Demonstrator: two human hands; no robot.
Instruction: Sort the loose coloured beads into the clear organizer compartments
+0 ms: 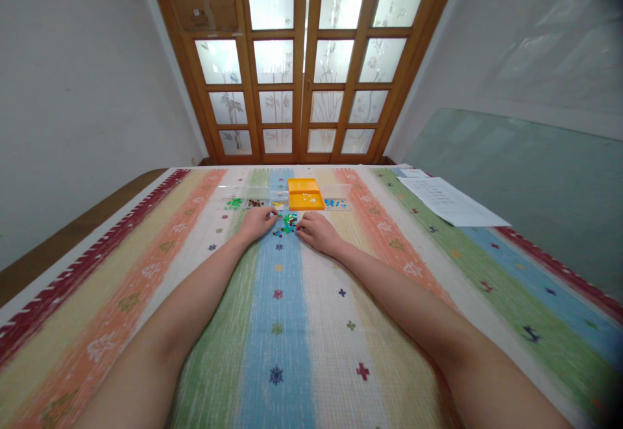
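A small cluster of green, blue and dark pieces (289, 223) lies on the blue stripe of the cloth, between my two hands. At its left, my left hand (259, 222) rests with thumb and fingertips pinched together; whatever they hold is too small to make out. My right hand (315, 230) touches the right side of the cluster, its fingers curled together, their contents hidden. Just behind stands an open orange box (306, 200) with small white pieces inside. Clear trays beside it hold green pieces (234, 204), brown pieces (256, 203), yellow pieces (278, 204) and blue pieces (335, 203).
A striped, patterned cloth (277, 312) covers the table. Printed paper sheets (445, 200) lie at the right. A pale green glass-like panel (525, 176) is beyond the right edge, and a wooden door with glass panes (302, 65) stands behind the table.
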